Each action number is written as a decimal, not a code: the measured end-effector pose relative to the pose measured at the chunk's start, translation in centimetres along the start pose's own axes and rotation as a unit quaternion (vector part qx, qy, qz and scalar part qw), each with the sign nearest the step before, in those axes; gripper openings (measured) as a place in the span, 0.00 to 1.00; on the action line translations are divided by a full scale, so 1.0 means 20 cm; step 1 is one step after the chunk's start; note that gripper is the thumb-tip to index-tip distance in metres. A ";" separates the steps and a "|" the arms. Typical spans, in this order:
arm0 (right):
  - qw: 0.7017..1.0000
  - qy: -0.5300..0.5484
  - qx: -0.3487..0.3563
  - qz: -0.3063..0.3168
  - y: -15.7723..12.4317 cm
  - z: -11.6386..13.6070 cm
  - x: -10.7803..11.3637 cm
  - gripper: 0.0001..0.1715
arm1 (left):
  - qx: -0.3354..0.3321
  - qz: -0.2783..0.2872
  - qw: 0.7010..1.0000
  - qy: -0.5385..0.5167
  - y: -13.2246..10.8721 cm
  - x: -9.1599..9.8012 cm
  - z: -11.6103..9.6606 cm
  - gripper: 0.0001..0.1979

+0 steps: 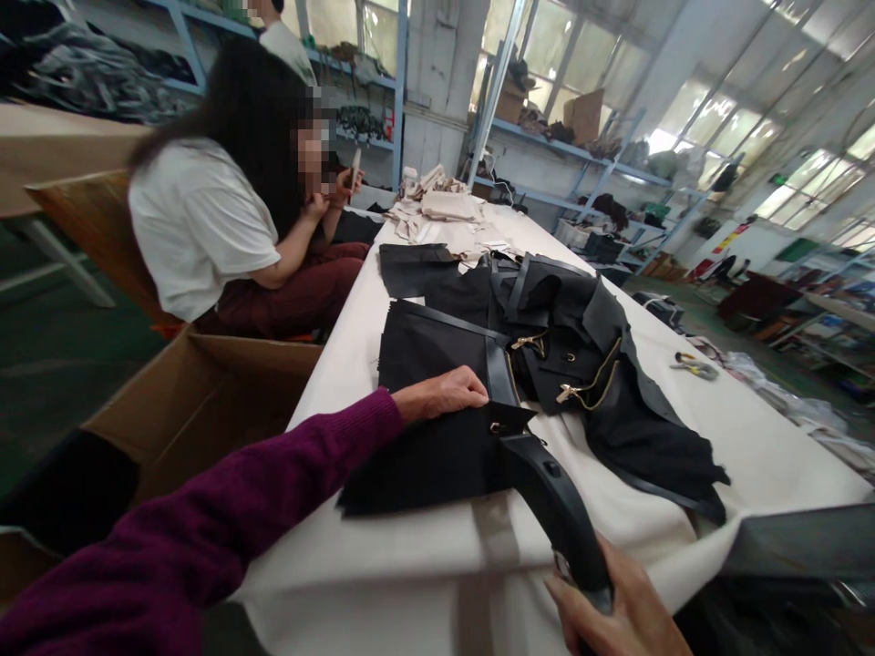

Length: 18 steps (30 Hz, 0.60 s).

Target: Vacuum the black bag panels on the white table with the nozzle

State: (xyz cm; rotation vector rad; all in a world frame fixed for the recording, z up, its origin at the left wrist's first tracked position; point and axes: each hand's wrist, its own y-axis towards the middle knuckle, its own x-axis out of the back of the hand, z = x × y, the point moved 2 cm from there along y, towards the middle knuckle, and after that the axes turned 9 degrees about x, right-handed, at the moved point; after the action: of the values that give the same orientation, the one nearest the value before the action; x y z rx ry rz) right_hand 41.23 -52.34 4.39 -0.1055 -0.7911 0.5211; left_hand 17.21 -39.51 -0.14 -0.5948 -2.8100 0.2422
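Left fingers (477,395) pinch a black fabric panel (424,460). Right fingers (572,603) grasp a curved black plastic tool (557,497), slanting to the panel's right edge.

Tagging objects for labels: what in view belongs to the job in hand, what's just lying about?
In the job: black panel under the left hand; black handheld tool in the right hand; probably the zippered black pieces.

Apparently lying about: beige pieces; small yellow-and-black tool; cardboard box.
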 end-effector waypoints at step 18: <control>0.998 -0.029 -0.006 -0.060 0.09 -0.03 0.16 0.17 | 0.079 0.000 0.987 -0.139 0.07 -0.13 0.21 0.07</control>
State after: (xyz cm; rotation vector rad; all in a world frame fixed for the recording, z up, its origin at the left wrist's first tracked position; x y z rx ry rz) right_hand 42.79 -49.15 5.59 -0.0535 -0.8523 0.4075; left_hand 18.77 -39.68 -5.07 -0.5620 -3.0167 0.5840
